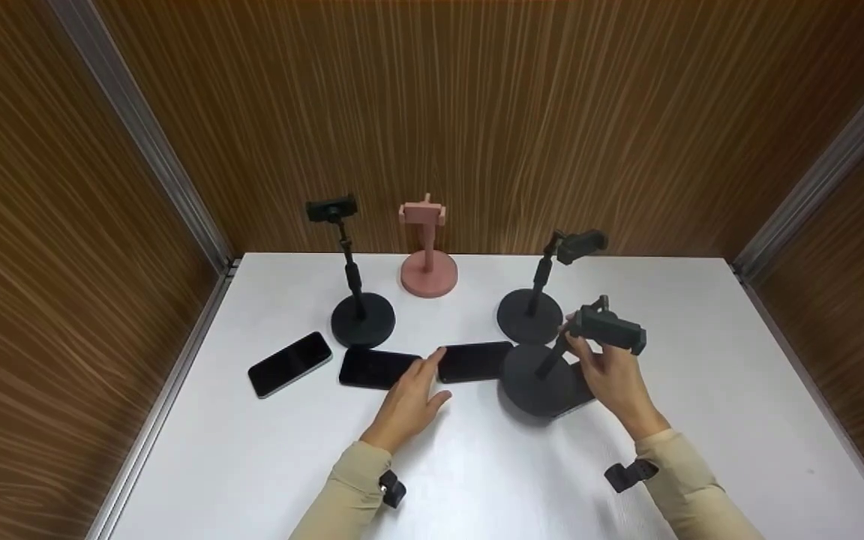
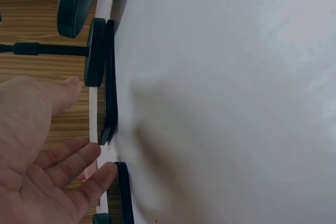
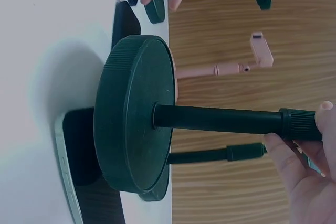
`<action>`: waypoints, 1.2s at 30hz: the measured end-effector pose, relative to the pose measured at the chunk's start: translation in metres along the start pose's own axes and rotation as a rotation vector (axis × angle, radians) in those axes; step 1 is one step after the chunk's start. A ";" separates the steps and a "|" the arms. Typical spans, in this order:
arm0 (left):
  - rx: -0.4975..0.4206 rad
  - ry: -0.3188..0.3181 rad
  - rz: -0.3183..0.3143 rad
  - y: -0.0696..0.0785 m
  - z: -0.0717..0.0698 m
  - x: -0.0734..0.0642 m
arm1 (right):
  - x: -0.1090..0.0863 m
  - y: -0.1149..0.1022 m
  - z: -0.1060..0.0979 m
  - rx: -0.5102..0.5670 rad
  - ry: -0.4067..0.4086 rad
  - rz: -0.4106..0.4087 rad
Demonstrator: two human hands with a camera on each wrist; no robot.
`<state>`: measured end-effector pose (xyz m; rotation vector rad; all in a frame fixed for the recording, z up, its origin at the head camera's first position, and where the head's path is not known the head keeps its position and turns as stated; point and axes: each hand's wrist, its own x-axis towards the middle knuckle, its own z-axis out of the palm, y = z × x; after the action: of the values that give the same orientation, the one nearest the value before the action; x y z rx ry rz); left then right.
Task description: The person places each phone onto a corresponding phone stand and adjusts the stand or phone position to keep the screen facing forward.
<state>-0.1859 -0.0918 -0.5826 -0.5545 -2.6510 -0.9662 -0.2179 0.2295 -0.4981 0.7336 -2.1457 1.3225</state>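
While the right hand (image 1: 618,379) has one black stand (image 1: 533,382) gripped by its pole, base up off the white table (image 1: 477,480), the left hand (image 1: 408,401) is relaxed and holding nothing, fingers out by the two middle phones (image 1: 475,361); can't tell if they touch. Also two more black stands (image 1: 363,320), one pink stand (image 1: 430,274), one far-left phone (image 1: 289,364), and one far-right phone (image 1: 586,386) partly behind the raised base.

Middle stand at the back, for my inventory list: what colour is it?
The middle stand is dusty pink; the head view shows it best.
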 end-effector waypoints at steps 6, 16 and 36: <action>0.007 -0.022 -0.044 0.002 -0.004 -0.004 | -0.008 -0.008 0.007 0.011 -0.058 0.008; -0.047 -0.019 -0.073 0.002 -0.010 -0.012 | -0.015 -0.016 0.024 0.008 -0.075 -0.031; -0.087 0.033 -0.051 0.000 -0.010 -0.021 | -0.028 -0.030 0.053 -0.031 -0.192 -0.066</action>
<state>-0.1660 -0.1036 -0.5831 -0.4874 -2.6164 -1.1007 -0.1847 0.1754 -0.5187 0.9443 -2.2639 1.2249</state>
